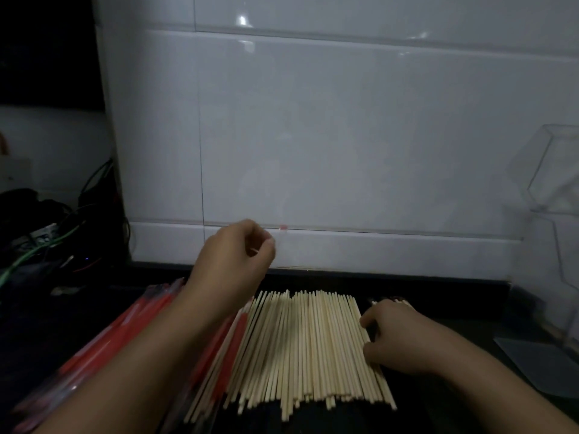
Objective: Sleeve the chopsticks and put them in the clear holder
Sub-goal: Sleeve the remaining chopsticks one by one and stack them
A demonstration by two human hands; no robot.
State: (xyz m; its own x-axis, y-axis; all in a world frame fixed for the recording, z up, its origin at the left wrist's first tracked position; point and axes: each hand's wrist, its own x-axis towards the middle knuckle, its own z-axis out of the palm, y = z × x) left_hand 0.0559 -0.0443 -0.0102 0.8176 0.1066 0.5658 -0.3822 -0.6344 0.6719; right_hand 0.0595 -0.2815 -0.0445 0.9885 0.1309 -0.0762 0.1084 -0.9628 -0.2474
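Observation:
A wide layer of bare wooden chopsticks (300,349) lies on the dark counter in front of me. Red-and-clear sleeves (125,333) are piled to its left, partly under my left forearm. My left hand (233,255) is raised above the pile's far end with its fingers curled, pinching a thin, almost see-through sleeve (283,228), of which little more than a small red tip shows. My right hand (394,336) sits at the right edge of the chopsticks, thumb and fingers curled onto the outermost sticks. The clear holder (557,183) stands at the far right, cut off by the frame.
A white tiled wall (344,136) rises directly behind the counter. Tangled cables and dark objects (47,242) crowd the left. A flat grey sheet (539,364) lies on the counter at the right, below the holder. The lighting is dim.

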